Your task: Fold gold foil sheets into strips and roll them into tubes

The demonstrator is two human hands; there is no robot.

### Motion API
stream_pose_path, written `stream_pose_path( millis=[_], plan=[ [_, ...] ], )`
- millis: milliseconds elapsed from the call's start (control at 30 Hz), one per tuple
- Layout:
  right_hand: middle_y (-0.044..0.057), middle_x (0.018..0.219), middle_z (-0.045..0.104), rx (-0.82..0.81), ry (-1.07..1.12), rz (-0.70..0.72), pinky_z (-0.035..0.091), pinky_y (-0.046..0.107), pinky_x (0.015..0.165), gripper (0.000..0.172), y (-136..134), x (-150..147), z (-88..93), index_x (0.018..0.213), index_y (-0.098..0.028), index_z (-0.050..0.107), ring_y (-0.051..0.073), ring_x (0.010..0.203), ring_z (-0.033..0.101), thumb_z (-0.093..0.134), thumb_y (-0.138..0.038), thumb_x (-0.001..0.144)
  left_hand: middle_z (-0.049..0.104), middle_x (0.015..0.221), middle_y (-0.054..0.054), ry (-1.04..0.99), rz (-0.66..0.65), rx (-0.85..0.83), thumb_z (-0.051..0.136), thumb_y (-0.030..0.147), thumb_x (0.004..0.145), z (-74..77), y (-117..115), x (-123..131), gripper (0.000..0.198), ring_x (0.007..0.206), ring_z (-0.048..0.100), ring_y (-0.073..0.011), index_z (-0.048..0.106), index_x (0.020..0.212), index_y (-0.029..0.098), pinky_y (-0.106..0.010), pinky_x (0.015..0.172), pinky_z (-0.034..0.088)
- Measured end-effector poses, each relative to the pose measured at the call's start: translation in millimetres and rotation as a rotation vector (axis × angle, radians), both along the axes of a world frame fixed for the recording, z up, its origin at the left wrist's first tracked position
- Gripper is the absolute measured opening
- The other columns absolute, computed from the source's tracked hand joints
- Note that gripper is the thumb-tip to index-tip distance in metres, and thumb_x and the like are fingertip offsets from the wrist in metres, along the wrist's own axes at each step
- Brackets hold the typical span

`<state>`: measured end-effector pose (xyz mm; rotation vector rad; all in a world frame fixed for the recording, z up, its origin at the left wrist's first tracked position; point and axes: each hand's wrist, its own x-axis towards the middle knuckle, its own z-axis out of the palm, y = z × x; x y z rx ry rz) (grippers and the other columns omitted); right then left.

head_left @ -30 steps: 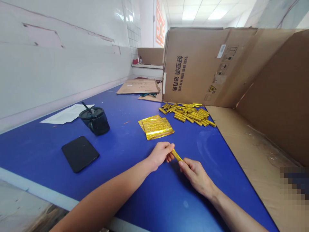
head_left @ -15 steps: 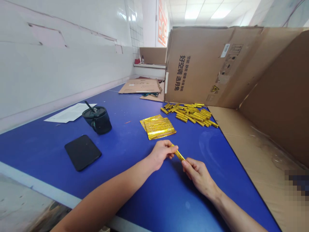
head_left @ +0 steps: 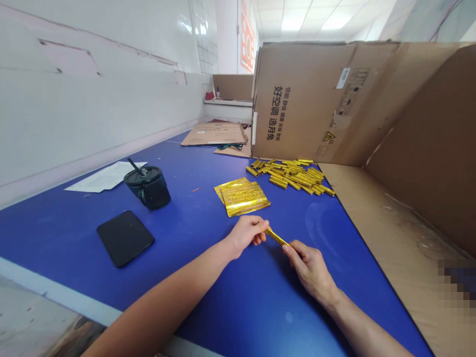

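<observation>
Gold foil stick (head_left: 277,237), slim, shiny (wrapper slightly crinkled); left hand (head_left: 246,237), right hand (head_left: 310,267) fingers clamped on opposite ends.

Looked like a plain work room, maybe a packing room. Had a long blue table (head_left: 260,307) along one wall, big brown cardboard boxes (head_left: 297,104) cut open and propped at its edge, shiny white walls (head_left: 92,114), and bright square lights (head_left: 293,22) up in the ceiling.

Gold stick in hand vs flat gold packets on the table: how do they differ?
The gold stick is narrow and rod-shaped; the gold packets are flat and wide. The stick is held between left hand and right hand; the packets lie overlapping on the blue table. Both are shiny foil.
</observation>
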<state>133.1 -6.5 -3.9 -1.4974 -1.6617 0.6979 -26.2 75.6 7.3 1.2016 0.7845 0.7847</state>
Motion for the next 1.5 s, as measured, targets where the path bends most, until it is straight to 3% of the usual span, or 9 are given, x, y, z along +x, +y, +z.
stream_pose_path(
  millis=[133,300,500,667,800,1000,1233,1367,1500],
  plan=[
    [-0.004,0.051,0.041,-0.037,0.092,-0.066,0.030,0.021,0.045,0.034,4,5,2.2,0.062,-0.018,0.046,0.009,0.046,0.037,0.038,-0.045,0.081,0.054,0.054,0.001,0.033,-0.004,0.056,0.058,0.022,0.067,1.5,0,0,0.011,0.045,0.046,-0.0066,0.057,0.072,0.012,-0.019,0.044,0.034],
    [-0.005,0.047,0.042,-0.192,0.210,-0.026,0.028,0.021,0.039,0.038,6,5,2.7,0.067,-0.017,0.048,0.008,0.039,0.035,0.035,-0.050,0.080,0.055,0.062,0.001,0.070,0.016,0.178,0.056,0.015,0.065,3.8,-5,3,0.016,0.050,0.047,-0.0060,0.056,0.081,0.012,-0.020,0.051,0.038],
    [-0.004,0.050,0.038,0.009,-0.039,-0.001,0.030,0.022,0.047,0.035,2,3,4.9,0.058,-0.018,0.045,0.010,0.047,0.035,0.037,-0.043,0.082,0.054,0.056,0.000,0.209,-0.108,0.219,0.055,0.027,0.069,0.0,-10,5,0.016,0.050,0.047,-0.0082,0.057,0.073,0.011,-0.020,0.048,0.036],
    [-0.004,0.054,0.042,-0.024,-0.206,0.092,0.030,0.021,0.048,0.031,0,1,7.3,0.065,-0.019,0.047,0.010,0.050,0.036,0.038,-0.044,0.081,0.056,0.061,0.000,0.252,-0.115,0.342,0.056,0.025,0.067,-4.7,-16,8,0.014,0.057,0.048,-0.0097,0.060,0.071,0.013,-0.021,0.054,0.036],
    [-0.005,0.051,0.034,0.024,-0.280,0.154,0.027,0.021,0.046,0.036,0,-3,3.5,0.057,-0.020,0.038,0.009,0.047,0.031,0.030,-0.043,0.085,0.055,0.057,0.002,0.310,-0.128,0.413,0.055,0.025,0.068,-6.7,-20,10,0.013,0.054,0.045,-0.0088,0.061,0.067,0.014,-0.020,0.052,0.033],
    [-0.005,0.050,0.031,0.026,-0.275,0.114,0.026,0.021,0.045,0.039,-1,1,1.7,0.054,-0.020,0.036,0.009,0.047,0.027,0.031,-0.042,0.085,0.052,0.052,0.002,0.261,-0.103,0.344,0.057,0.024,0.065,-3.3,-15,7,0.012,0.049,0.044,-0.0081,0.059,0.063,0.013,-0.020,0.049,0.034],
    [-0.004,0.047,0.035,0.050,-0.289,0.014,0.028,0.023,0.046,0.040,2,8,4.1,0.057,-0.020,0.043,0.010,0.044,0.031,0.028,-0.044,0.085,0.055,0.055,0.001,0.188,0.044,0.246,0.057,0.029,0.068,3.1,7,-4,0.016,0.048,0.047,-0.0072,0.053,0.065,0.014,-0.019,0.048,0.035],
    [-0.004,0.050,0.039,0.020,-0.249,0.021,0.029,0.022,0.046,0.033,1,5,7.2,0.062,-0.021,0.042,0.010,0.046,0.034,0.034,-0.044,0.083,0.055,0.054,0.001,0.178,-0.018,0.220,0.060,0.030,0.066,2.1,3,-2,0.018,0.048,0.047,-0.0074,0.054,0.064,0.013,-0.020,0.048,0.037],
    [-0.005,0.048,0.032,0.052,-0.279,0.080,0.026,0.022,0.045,0.036,-1,3,5.8,0.055,-0.021,0.034,0.009,0.045,0.029,0.033,-0.041,0.084,0.056,0.055,0.000,0.161,-0.105,0.182,0.061,0.033,0.065,-0.1,-6,1,0.022,0.049,0.048,-0.0075,0.055,0.065,0.012,-0.020,0.048,0.037]
  ],
)
